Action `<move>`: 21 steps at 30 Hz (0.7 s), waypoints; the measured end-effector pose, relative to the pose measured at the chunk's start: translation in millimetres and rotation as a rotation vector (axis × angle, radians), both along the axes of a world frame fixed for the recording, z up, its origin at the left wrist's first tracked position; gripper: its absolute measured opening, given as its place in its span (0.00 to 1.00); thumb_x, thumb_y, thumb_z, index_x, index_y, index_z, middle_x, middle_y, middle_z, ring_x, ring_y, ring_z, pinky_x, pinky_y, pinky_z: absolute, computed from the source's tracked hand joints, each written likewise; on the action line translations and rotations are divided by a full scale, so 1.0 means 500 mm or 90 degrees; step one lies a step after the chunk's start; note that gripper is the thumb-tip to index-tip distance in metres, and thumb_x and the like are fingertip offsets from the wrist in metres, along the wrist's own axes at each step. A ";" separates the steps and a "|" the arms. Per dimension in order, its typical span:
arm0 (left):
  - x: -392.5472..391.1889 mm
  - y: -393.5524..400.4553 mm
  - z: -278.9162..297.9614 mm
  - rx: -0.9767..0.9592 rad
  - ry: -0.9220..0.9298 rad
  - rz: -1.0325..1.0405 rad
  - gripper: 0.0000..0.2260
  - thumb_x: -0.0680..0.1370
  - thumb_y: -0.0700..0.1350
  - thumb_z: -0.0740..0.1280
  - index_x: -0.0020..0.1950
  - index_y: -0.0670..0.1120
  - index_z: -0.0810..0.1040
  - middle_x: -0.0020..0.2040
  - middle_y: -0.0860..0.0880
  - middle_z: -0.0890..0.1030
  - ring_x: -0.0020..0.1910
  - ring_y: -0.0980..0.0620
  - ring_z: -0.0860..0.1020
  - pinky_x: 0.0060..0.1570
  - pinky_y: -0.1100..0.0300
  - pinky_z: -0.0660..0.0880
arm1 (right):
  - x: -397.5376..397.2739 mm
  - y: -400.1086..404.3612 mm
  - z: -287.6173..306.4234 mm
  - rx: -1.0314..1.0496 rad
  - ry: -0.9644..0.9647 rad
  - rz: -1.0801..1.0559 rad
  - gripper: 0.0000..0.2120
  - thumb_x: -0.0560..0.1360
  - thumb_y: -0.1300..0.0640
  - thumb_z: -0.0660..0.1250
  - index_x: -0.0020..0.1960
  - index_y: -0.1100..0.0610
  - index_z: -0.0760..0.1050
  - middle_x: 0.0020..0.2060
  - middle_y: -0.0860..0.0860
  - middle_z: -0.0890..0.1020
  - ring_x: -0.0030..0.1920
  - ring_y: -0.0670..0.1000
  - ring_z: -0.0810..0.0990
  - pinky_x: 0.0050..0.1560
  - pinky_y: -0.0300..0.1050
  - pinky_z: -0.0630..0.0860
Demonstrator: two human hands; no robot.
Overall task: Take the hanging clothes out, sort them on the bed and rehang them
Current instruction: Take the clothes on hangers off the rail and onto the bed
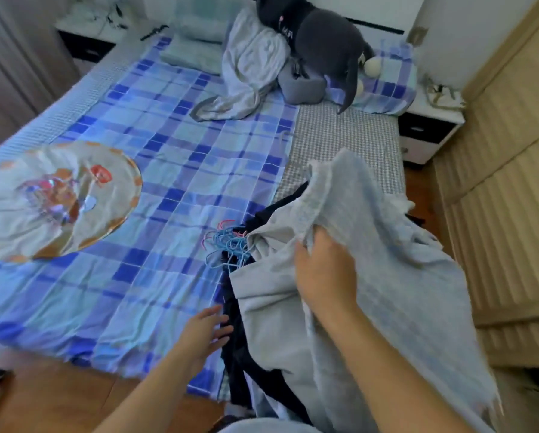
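The bed fills most of the view, covered by a blue-and-white checked sheet, with a strip of grey small-check mattress cover bare on its right side. A pale wardrobe front with ribbed panels runs down the right edge of the view, and the wooden floor shows below the foot of the bed.

At the near right corner of the bed lies a heap of clothes. Its top layer is a light grey garment, and dark navy clothing shows beneath and beside it. The right hand has its fingers curled tightly into a pale blue-grey fleecy garment and holds it raised above the heap, so that the cloth drapes down to the right.

A large dark grey plush toy sits at the head of the bed, with a crumpled pale grey blanket just beside it on the left. On the left side of the sheet lies a rounded whitish cloth with an orange border and a printed picture.

A white and black nightstand stands by the bed's far right corner.

The left hand reaches forward with fingers straight and spread, holding nothing, its fingertips at the edge of the dark navy clothing.

A tangle of blue and pink wire hangers pokes out from the left side of the heap, resting on the sheet.
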State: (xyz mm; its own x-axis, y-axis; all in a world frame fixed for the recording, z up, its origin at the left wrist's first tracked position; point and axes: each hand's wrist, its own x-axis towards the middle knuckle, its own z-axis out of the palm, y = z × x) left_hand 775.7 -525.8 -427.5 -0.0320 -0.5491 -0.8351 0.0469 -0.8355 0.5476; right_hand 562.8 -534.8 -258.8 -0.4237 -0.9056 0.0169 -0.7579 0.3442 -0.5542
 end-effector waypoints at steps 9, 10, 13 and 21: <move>0.067 0.038 -0.004 0.065 -0.009 -0.061 0.17 0.73 0.33 0.71 0.61 0.41 0.77 0.46 0.42 0.81 0.42 0.42 0.79 0.37 0.57 0.76 | 0.107 0.094 -0.368 0.482 -0.187 0.239 0.15 0.82 0.57 0.58 0.66 0.55 0.76 0.66 0.52 0.73 0.63 0.53 0.73 0.64 0.44 0.69; 0.058 0.044 -0.009 0.073 -0.010 -0.066 0.16 0.74 0.34 0.71 0.61 0.41 0.78 0.45 0.42 0.81 0.42 0.42 0.80 0.38 0.57 0.76 | 0.088 0.108 -0.363 0.414 -0.231 0.162 0.15 0.83 0.58 0.58 0.67 0.54 0.76 0.65 0.49 0.72 0.64 0.50 0.73 0.66 0.44 0.70; -0.022 0.048 -0.013 0.076 0.009 -0.095 0.11 0.80 0.35 0.66 0.61 0.41 0.79 0.46 0.43 0.83 0.42 0.44 0.82 0.41 0.55 0.76 | -0.033 0.139 -0.330 0.291 -0.262 -0.052 0.14 0.82 0.61 0.59 0.63 0.55 0.78 0.60 0.48 0.76 0.60 0.49 0.76 0.65 0.46 0.72; -0.419 0.075 0.139 -0.094 0.133 -0.446 0.09 0.80 0.37 0.65 0.58 0.42 0.80 0.47 0.44 0.84 0.44 0.45 0.82 0.48 0.54 0.77 | -0.428 0.454 -0.195 0.104 -0.393 -0.613 0.10 0.77 0.63 0.63 0.42 0.56 0.80 0.41 0.55 0.83 0.47 0.59 0.82 0.54 0.58 0.80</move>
State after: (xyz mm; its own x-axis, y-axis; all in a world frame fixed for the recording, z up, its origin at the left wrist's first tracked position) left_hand 566.0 -488.3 -358.2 -0.5660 -0.4481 -0.6920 -0.3539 -0.6260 0.6949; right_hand 348.7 -307.7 -356.2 -0.8350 -0.1754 -0.5216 0.2421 0.7341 -0.6344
